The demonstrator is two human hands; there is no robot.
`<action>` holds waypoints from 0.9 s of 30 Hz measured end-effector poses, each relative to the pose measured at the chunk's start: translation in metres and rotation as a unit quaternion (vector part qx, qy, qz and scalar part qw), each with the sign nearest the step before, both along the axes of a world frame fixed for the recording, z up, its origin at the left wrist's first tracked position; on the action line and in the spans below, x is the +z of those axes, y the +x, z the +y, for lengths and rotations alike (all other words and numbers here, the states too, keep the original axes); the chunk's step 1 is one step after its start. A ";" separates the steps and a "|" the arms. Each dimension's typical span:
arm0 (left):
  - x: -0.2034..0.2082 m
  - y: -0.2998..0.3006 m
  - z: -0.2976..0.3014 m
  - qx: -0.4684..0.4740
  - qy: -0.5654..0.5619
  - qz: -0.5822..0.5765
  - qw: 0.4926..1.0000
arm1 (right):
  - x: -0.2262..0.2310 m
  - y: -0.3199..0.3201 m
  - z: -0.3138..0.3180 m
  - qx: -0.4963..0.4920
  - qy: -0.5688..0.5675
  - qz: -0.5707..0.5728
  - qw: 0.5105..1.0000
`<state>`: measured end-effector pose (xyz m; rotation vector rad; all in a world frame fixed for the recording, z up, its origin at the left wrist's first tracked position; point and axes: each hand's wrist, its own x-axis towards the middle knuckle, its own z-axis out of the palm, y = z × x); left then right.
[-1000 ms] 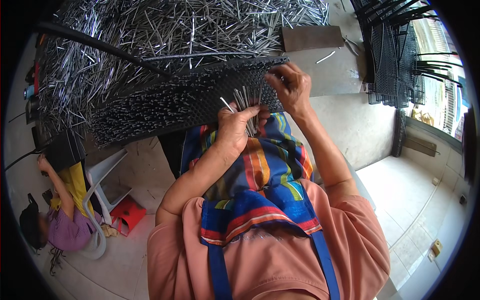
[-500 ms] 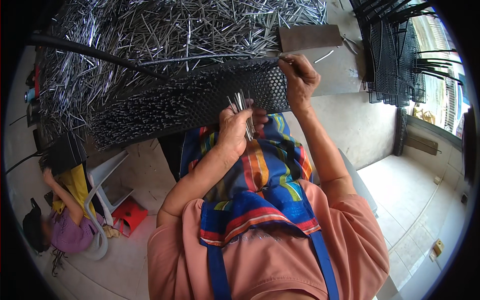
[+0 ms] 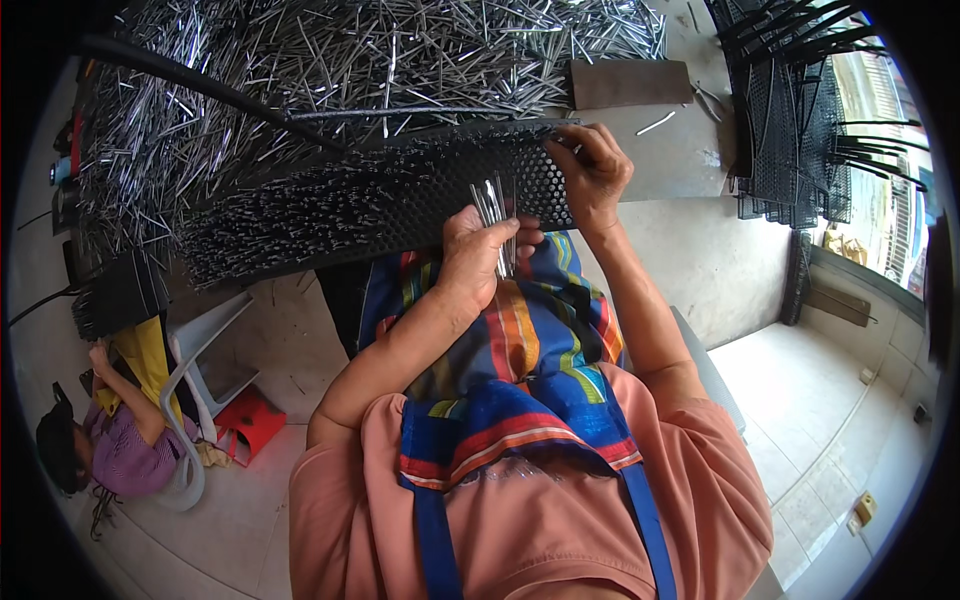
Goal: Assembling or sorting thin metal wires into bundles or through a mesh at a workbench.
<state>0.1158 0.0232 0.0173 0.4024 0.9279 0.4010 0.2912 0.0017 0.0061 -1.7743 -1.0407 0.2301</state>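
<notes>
Across my lap and the table's near edge lies a long black perforated panel (image 3: pixel 440 208). Dark tufts or strips fill the holes of its left and middle stretches; bare holes show at its right end. My left hand (image 3: pixel 468 252) is closed round a bunch of thin shiny metal strips (image 3: pixel 489 203), held upright in front of the panel. At the panel's right end, my right hand (image 3: pixel 600 178) has thumb and forefinger pinched together against the surface near the far corner. Whatever sits between those fingertips is too small or hidden to make out.
A large heap of loose metal strips (image 3: pixel 400 60) covers the table behind the panel. A brown block (image 3: pixel 630 84) and pliers (image 3: pixel 708 100) lie to its right. Black mesh panels (image 3: pixel 785 130) stand at far right. Another person (image 3: pixel 135 450) sits at lower left beside a red bag (image 3: pixel 250 425).
My right hand has shifted slightly down and left along the panel's right end, its fingers still pinched. The left hand keeps its bunch, which has tilted a little. The view has moved slightly.
</notes>
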 end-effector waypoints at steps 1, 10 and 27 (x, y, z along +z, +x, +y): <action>0.002 0.002 0.001 -0.001 0.000 -0.003 1.000 | 0.000 0.001 0.000 -0.001 -0.001 0.000 1.000; 0.001 0.008 0.003 0.006 -0.007 -0.020 1.000 | 0.012 0.010 0.012 0.051 -0.023 -0.122 0.991; 0.002 0.013 0.000 -0.096 -0.026 -0.051 0.994 | 0.016 0.003 -0.037 0.109 -0.192 0.471 0.854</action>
